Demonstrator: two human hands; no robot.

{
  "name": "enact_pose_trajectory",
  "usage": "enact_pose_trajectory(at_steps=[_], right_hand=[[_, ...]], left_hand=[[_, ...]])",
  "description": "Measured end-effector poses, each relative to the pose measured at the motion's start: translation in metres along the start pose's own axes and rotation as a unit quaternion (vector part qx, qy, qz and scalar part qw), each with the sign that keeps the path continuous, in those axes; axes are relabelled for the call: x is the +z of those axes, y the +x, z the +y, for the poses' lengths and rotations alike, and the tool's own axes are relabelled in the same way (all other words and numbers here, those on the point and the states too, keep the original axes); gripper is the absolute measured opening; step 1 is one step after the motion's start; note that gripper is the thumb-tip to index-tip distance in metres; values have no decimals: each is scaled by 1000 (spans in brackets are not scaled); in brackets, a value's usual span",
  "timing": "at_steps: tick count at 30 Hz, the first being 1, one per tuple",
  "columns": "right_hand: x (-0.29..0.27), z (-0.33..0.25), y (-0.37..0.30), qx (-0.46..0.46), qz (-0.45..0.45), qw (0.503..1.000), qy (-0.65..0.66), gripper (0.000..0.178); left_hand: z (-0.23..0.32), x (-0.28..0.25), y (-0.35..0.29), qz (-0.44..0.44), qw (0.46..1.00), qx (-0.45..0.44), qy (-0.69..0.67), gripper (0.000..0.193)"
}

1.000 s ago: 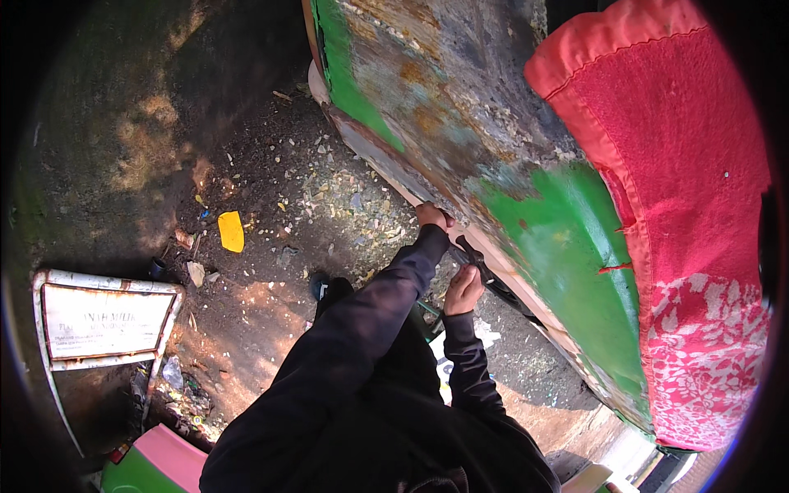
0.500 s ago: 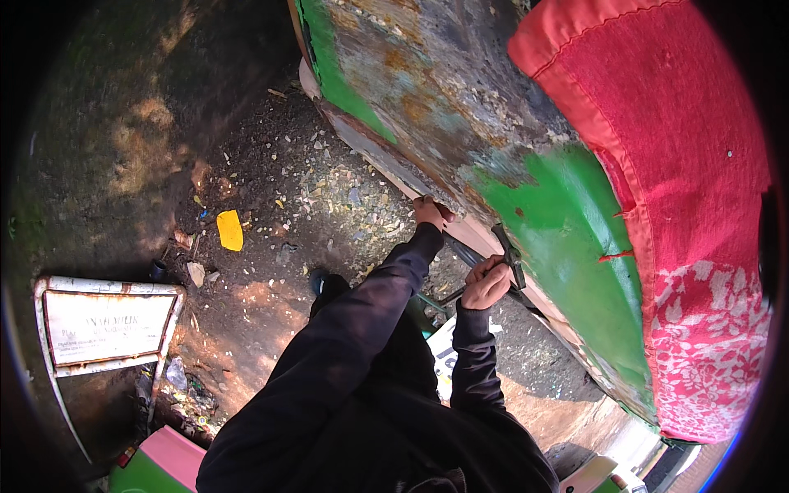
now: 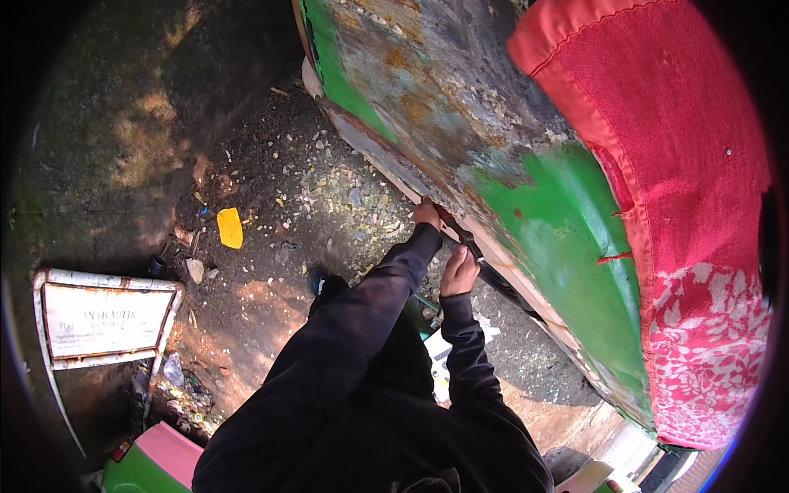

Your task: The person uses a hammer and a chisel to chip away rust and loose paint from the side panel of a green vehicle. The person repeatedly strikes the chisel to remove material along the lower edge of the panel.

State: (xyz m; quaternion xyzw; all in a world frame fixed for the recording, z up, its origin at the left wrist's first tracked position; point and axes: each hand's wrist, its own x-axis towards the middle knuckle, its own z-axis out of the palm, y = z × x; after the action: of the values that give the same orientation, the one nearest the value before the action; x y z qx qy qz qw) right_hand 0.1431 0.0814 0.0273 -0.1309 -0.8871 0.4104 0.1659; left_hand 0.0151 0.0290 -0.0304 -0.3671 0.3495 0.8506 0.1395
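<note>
Along the lower edge of a green painted body panel [image 3: 567, 205], my left hand [image 3: 427, 214] is closed around a short tool with a reddish-brown handle [image 3: 443, 213]; its working end is hidden. My right hand [image 3: 459, 273] grips a dark hammer [image 3: 468, 241], its head close against that handle's end. Whether they touch I cannot tell. Above my hands the panel is stripped to rusty, grey metal, with green paint left on both sides. A pale strip follows its lower edge.
A red and white patterned cloth [image 3: 657, 140] drapes over the panel at right. Paint flakes [image 3: 349, 197] and a yellow piece [image 3: 230, 228] litter the dark ground. A rusty white-framed sign [image 3: 107, 320] stands at left, with a pink and green part [image 3: 156, 460] below it.
My right hand has swung the hammer leftward, bringing its head from the green paint's edge to the tool in my left hand. My left hand stays almost in place.
</note>
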Motion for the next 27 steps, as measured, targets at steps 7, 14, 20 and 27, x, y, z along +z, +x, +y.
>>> enact_pose_trajectory(at_steps=[7, 14, 20, 27], right_hand=[[-26, -29, -8, 31, 191, 899, 393, 47], [4, -43, -19, 56, 40, 990, 120, 43], [-10, -31, -20, 136, 41, 966, 215, 45], [2, -35, -27, 121, -4, 969, 218, 45]], left_hand=[[-18, -6, 11, -23, 1000, -15, -5, 48], [-9, -119, 96, 71, 994, -44, -77, 40], [19, -89, 31, -8, 995, -82, -60, 33], [34, -80, 29, -97, 993, -64, -31, 26]])
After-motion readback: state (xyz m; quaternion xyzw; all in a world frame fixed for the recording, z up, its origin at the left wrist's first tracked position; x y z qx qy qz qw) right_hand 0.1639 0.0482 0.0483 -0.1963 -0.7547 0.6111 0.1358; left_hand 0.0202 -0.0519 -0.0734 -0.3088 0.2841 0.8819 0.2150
